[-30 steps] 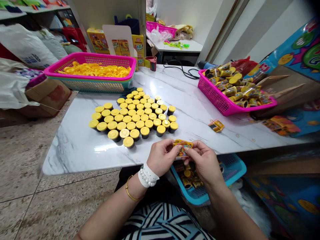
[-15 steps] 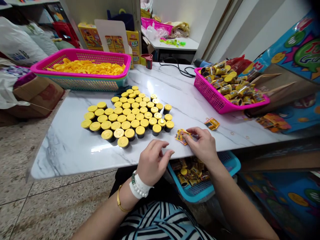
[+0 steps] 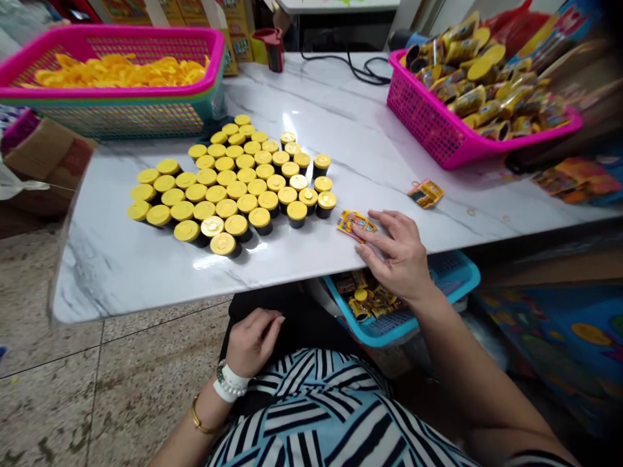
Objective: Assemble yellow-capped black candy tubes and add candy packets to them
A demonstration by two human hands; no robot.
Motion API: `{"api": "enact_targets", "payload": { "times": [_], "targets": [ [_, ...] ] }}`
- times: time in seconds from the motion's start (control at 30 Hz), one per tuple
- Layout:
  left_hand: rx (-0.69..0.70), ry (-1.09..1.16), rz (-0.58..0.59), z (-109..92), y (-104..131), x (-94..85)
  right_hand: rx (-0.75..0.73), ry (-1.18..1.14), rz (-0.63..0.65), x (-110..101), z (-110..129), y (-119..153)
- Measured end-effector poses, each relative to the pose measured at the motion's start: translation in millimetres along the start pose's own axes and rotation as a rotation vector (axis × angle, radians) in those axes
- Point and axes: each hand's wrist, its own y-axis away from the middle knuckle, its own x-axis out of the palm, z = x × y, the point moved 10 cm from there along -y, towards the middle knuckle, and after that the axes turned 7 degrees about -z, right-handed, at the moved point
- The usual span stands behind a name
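My right hand [image 3: 396, 256] lies at the table's front edge, its fingers stretched out and apart. Its index fingertip rests on a small stack of yellow and pink printed labels [image 3: 351, 223], which lies flat on the table. My left hand [image 3: 252, 340] is low over my lap, away from the table, fingers curled in with nothing visible in them. Left of the labels stand many small black tubs with yellow lids [image 3: 226, 178], grouped close together upright. A second small bundle of printed labels [image 3: 426, 193] lies to the right, beyond my right hand.
A pink basket [image 3: 428, 123] heaped with labelled yellow tubs stands at the back right. Stacked baskets [image 3: 146, 110] with yellow plastic pieces sit back left. Below the table edge is a blue basket [image 3: 374, 338] of more tubs. A black cable [image 3: 360, 71] and red tape dispenser [image 3: 275, 52] lie behind.
My left hand has dropped from the table edge toward my lap. My right hand's fingers have spread from a pinch on the labels to lying over them. The view has tilted down.
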Motion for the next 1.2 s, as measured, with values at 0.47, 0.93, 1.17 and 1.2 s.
{"api": "enact_targets", "payload": {
  "times": [0.47,0.93,1.17,1.2],
  "targets": [
    [-0.073,-0.109,0.121,14.3,-3.8,32.1,0.097,0.036,0.073,8.0,-14.7,8.2],
    [-0.431,0.262,-0.007,9.2,-0.4,11.9,0.116,-0.231,-0.13,-2.9,-6.0,0.3],
    [-0.681,0.916,0.089,-48.9,-65.8,53.1,-0.011,-0.179,-0.294,-37.9,39.2,22.4],
    [-0.726,0.981,0.115,-52.6,-67.1,57.0,-0.072,-0.18,-0.251,-36.2,54.1,29.2]
  ]
}}
